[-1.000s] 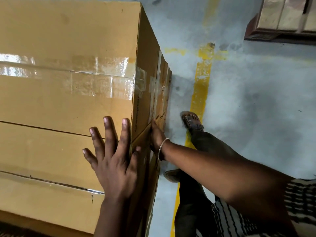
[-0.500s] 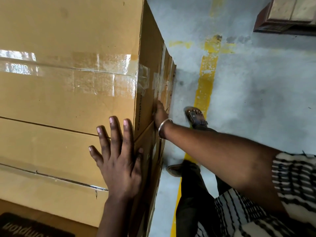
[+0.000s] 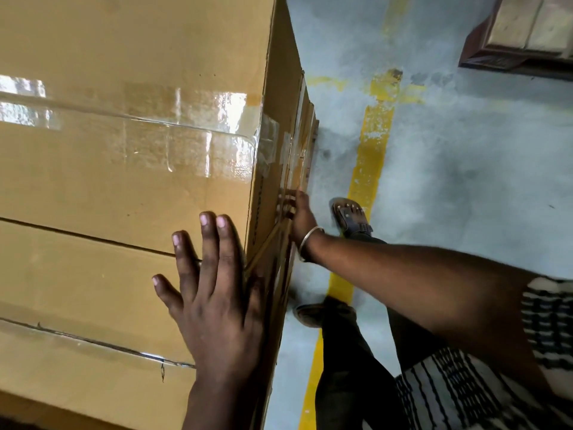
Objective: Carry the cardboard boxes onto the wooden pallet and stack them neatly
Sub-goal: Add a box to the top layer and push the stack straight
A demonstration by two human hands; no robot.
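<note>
Change: your right hand slid forward along the side of the cardboard box, your sandalled foot stepped ahead | Grip: left hand flat on top, fingers straight; right fingers hidden, cannot tell | Box: carried against you above the floor | Meaning: wooden pallet ahead, not reached.
</note>
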